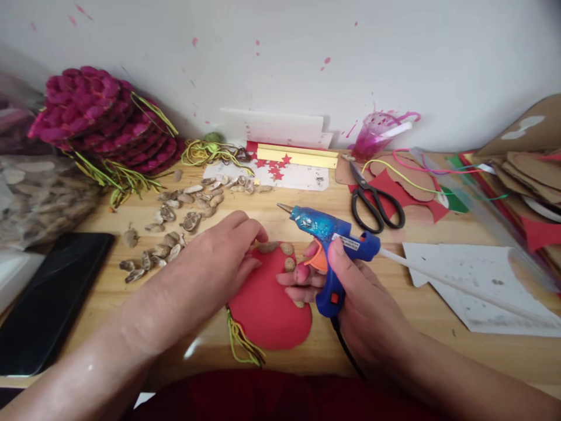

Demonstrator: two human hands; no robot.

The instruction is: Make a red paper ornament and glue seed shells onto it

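My right hand (350,280) is wrapped round the handle of a blue glue gun (322,225), whose nozzle points to the left. My left hand (228,245) rests at the upper left edge of a red felt piece (272,310), its fingers curled near a peanut shell (268,247); whether they grip a shell is hidden. More shells (290,264) lie along the felt's upper right edge, partly behind my right fingers. Yellow-green yarn strands (243,339) hang from the felt's lower left side.
Loose peanut shells (191,221) spread at left, beside a phone (56,298) and a bag of shells (44,199). Behind are magenta stacked pieces (105,117), red stars (276,171) and a pink cup (374,134). Scissors (377,204) and stained paper (482,286) lie right.
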